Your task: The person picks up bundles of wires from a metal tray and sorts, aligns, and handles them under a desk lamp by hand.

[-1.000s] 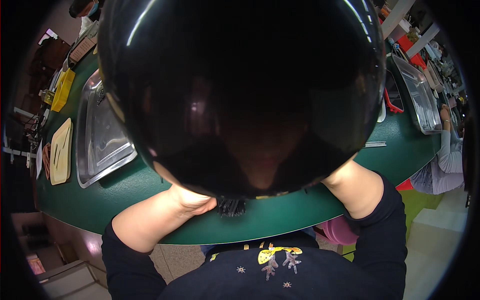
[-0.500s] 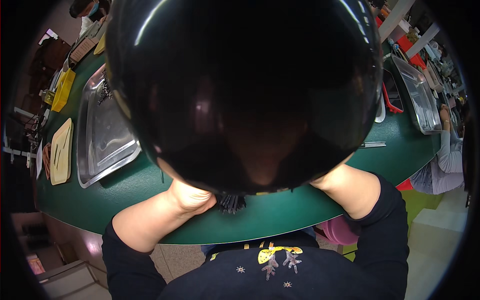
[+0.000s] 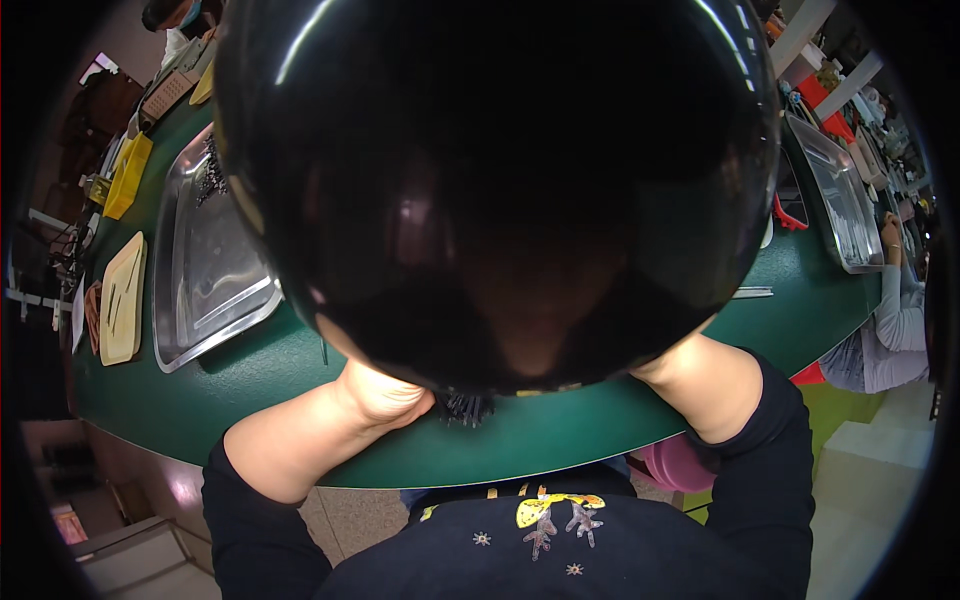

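Note:
A large glossy black dome (image 3: 490, 200) fills the middle of the view and covers most of what my hands work on. My left hand (image 3: 385, 395) comes out from under its lower left rim with only the heel and outer edge showing; its fingers are hidden. Right beside that hand, a bunch of thin black pieces (image 3: 465, 408) pokes out below the dome over the green table. Whether the hand holds the bunch cannot be seen. Of my right hand (image 3: 660, 362) only the wrist end shows at the lower right rim, the fingers being covered.
Left of the dome lies a metal tray (image 3: 178, 300) with dark pieces at its far end. Beyond it are a cream tray (image 3: 120, 325) with thin dark tools and a yellow bin (image 3: 130, 178). Another metal tray (image 3: 835, 185) lies far right, near a person's sleeve (image 3: 900, 310).
The black dome has shifted slightly to the right, covering more of the red-edged item there. My arms and the black bunch stay almost in place.

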Demonstrator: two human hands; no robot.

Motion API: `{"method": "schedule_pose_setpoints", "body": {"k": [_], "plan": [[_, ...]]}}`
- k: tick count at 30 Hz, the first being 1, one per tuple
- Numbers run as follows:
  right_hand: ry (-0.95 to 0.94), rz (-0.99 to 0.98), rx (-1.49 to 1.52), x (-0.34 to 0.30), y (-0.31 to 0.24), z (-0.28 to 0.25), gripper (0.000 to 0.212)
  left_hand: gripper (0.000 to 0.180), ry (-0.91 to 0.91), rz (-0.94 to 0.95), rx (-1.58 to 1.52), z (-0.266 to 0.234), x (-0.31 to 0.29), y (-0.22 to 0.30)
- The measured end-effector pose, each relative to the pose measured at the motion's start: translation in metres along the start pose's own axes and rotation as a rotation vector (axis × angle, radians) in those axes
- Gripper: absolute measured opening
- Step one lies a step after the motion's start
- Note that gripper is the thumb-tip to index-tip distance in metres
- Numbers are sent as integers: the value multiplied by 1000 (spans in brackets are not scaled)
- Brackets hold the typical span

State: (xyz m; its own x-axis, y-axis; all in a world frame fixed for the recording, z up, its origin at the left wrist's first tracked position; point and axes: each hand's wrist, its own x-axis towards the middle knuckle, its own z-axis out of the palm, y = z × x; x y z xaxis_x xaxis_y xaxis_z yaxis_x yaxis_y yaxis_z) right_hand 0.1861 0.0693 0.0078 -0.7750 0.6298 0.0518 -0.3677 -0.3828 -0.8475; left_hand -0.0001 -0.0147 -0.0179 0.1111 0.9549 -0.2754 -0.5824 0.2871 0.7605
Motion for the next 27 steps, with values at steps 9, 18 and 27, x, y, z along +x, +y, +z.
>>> {"method": "schedule_pose_setpoints", "body": {"k": [9,18,27], "plan": [[23,-39,-44,3,32,5,9,21,11,113,36,-30,4,-31],[317,-178,-104,2,20,11,16,8,-351,567,709,6,-3,-7],[187,38,-460,-4,26,-44,20,26,-560,525,819,-4,11,-23]]}}
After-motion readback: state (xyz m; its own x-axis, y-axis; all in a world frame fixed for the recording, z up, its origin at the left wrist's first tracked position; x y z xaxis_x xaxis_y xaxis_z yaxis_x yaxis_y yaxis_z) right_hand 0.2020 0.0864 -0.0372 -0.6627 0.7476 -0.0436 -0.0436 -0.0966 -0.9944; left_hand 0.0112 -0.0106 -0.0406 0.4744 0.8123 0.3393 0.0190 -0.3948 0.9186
